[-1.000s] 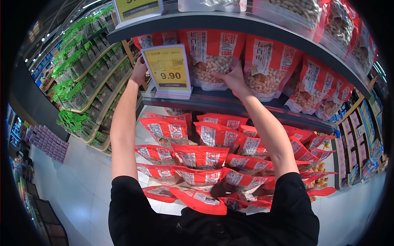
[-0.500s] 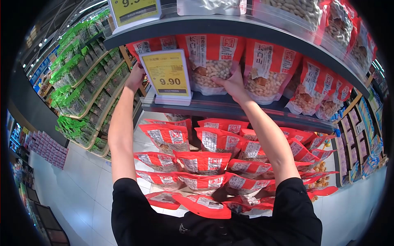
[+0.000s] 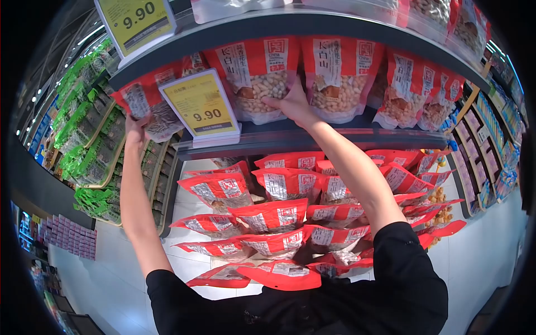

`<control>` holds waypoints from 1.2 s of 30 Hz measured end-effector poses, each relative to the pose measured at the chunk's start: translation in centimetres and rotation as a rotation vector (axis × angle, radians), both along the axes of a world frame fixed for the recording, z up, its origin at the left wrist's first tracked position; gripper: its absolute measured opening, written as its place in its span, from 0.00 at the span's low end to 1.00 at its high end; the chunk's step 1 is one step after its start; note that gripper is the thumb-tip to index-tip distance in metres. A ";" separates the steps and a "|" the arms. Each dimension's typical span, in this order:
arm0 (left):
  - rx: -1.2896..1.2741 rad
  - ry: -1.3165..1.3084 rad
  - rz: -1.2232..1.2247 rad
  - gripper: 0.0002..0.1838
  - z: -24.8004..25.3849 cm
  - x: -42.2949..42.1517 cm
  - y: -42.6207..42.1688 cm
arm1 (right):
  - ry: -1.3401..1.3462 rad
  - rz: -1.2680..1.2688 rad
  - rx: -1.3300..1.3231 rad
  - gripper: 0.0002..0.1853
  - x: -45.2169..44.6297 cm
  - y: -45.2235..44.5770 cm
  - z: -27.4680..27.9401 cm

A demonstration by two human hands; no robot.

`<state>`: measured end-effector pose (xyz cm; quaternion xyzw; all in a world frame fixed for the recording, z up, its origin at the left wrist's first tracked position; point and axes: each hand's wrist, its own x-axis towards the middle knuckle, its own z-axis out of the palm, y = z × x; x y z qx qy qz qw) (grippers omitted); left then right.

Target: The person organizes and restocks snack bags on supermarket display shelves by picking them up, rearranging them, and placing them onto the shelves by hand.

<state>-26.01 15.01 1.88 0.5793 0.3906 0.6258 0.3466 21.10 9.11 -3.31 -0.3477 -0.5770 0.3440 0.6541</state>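
Note:
My left hand (image 3: 135, 129) is at the left end of the shelf, its fingers closed on the lower corner of a red-topped bag of nuts or seeds (image 3: 162, 114). That bag leans outward and lies partly behind the price sign (image 3: 202, 109), which reads 9.90. Around the right edge of an upright bag of peanuts (image 3: 259, 89) is my right hand (image 3: 296, 106), its thumb pressed on the front window and the other fingers mostly hidden behind. Close beside that hand, to the right, stands another bag of peanuts (image 3: 340, 84).
More red bags (image 3: 405, 89) stand along this shelf (image 3: 335, 134). Several rows of red bags (image 3: 273, 215) fill the display below. Above is a shelf edge (image 3: 251, 36) with another price sign (image 3: 137, 22). Green-topped bags (image 3: 92, 148) line shelving at left.
My left hand has moved left and down, bringing the left bag into fuller view beside the sign. My right hand stays on the peanut bag. The view has shifted.

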 end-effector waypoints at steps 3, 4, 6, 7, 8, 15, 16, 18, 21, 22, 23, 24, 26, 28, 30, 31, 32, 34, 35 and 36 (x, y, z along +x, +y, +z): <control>-0.001 0.017 0.047 0.25 -0.8 -3.1 -1.3 | -0.065 -0.065 0.048 0.52 0.0 0.3 -0.5; -0.001 0.003 0.094 0.25 -0.8 -3.7 -2.2 | -0.006 -0.019 0.012 0.51 0.0 0.0 -0.1; -0.003 -0.013 0.115 0.25 -0.6 -4.8 -4.2 | 0.048 0.038 -0.025 0.51 -0.2 0.1 0.0; -0.002 -0.027 0.132 0.25 -0.2 -5.1 -5.6 | 0.003 -0.009 0.016 0.51 -0.2 0.7 -0.4; 0.001 -0.029 0.166 0.25 0.1 -5.2 -7.0 | -0.044 -0.053 0.058 0.52 -0.1 1.3 -0.9; 0.011 -0.065 0.273 0.22 1.5 -8.2 -15.8 | -0.063 -0.071 0.110 0.51 0.2 2.4 -1.8; 0.065 -0.071 0.264 0.21 1.6 -8.9 -16.8 | -0.035 -0.060 0.066 0.52 0.1 2.4 -1.8; 0.102 -0.069 0.289 0.20 2.2 -9.0 -20.1 | 0.062 0.032 0.055 0.49 0.0 1.0 -1.2; 0.103 -0.086 0.289 0.21 2.7 -9.6 -25.5 | -0.110 -0.169 -0.020 0.47 0.4 -0.2 -1.3; 0.110 -0.111 0.344 0.21 3.4 -8.0 -27.4 | -0.321 -0.302 -0.095 0.45 0.7 -0.6 -1.4; 0.120 -0.135 0.397 0.21 3.7 -7.1 -29.2 | -0.325 -0.284 -0.107 0.45 0.4 -1.4 -0.9; 0.102 -0.140 0.431 0.22 3.4 -7.2 -30.7 | -0.436 -0.335 -0.198 0.46 0.2 -2.5 -0.1; 0.094 -0.094 0.473 0.22 3.0 -6.5 -33.5 | -0.535 -0.358 -0.218 0.45 -0.1 -4.5 0.6; 0.098 -0.039 0.559 0.24 2.4 -6.1 -35.6 | -0.553 -0.344 -0.280 0.44 -0.5 -5.8 1.0; 0.131 -0.041 0.558 0.23 2.2 -4.1 -37.7 | -0.566 -0.246 -0.373 0.40 -0.5 -7.8 2.4; 0.169 -0.050 0.558 0.23 2.4 -2.7 -38.5 | -0.567 -0.238 -0.375 0.40 -0.5 -8.6 2.7; 0.166 -0.048 0.567 0.23 2.8 -1.8 -39.0 | -0.581 -0.170 -0.359 0.38 -0.5 -9.3 3.0; 0.143 -0.146 0.440 0.20 3.5 -0.6 -39.6 | -0.621 -0.136 -0.228 0.37 -1.4 -12.4 4.3; 0.141 -0.148 0.457 0.20 3.7 -0.6 -39.7 | -0.626 -0.120 -0.225 0.37 -2.0 -13.4 4.5; 0.051 -0.300 0.330 0.18 3.9 -0.6 -39.3 | -0.570 0.030 -0.139 0.40 -2.5 -14.1 4.6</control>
